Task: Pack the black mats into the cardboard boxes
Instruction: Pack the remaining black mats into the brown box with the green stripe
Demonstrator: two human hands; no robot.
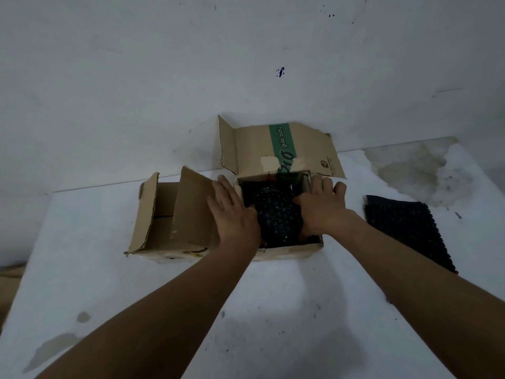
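A white wall [136,77], marked with a few dark specks, fills the upper half of the frame. Below it, a white table [273,310] with grey stains runs to the bottom edge.

Two open cardboard boxes stand side by side and touching at the centre. The left box [164,214] has its flaps raised. The right box [289,252] has its far flap leaning against the wall, and a green band [281,143] on the flap reads "gula batu".

A flat mat [407,228], black and knobbly, lies on the table at the right of the frame, apart from the boxes. A bulging mat [276,212] sits inside the right box, its middle humped up.

Two bare forearms reach in from the bottom corners, the hands apart with the bulging mat between them. The left hand [232,212] presses with straight fingers on the mat's left side and the box wall. The right hand [322,207] lays its thumb on the mat. Its fingers curl at the box's right rim, and whether they grip mat or cardboard cannot be told.
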